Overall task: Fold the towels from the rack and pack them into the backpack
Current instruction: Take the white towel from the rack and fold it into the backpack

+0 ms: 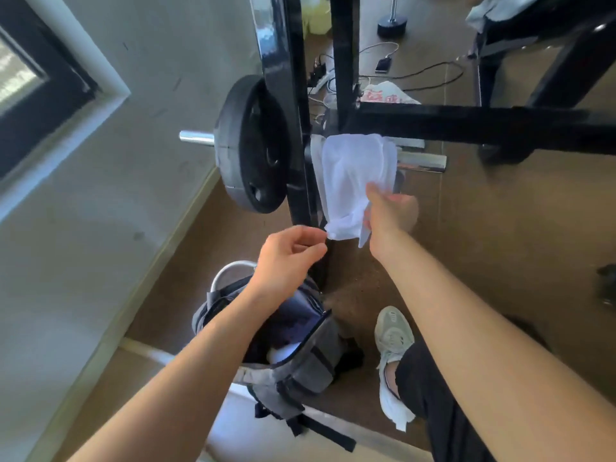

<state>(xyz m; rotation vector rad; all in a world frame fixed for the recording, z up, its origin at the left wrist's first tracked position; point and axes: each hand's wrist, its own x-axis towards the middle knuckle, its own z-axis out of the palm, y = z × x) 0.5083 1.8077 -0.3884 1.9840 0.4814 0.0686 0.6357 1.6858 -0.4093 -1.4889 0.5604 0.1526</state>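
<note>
Fingers of the right hand (388,215) are pinched onto the lower right edge of the white towel (356,181), thumb on the near face and the other fingers behind it. Those of the left hand (290,258) are curled together just at the towel's bottom left corner, at about seven o'clock from the cloth; whether they actually pinch that corner or only touch it I cannot tell.

From the head view, the towel hangs draped over the chrome bar (423,161) of the black rack (300,128), at roughly twelve o'clock from both hands. It looks thin, light and limp, bunching where it is gripped, so it should slide off the smooth bar with little pull. Taking it by the two lower corners would likely keep it spread for folding. The backpack (300,368) stands open on the floor at six o'clock from the towel, directly beneath the left forearm, with something pale already inside.
</note>
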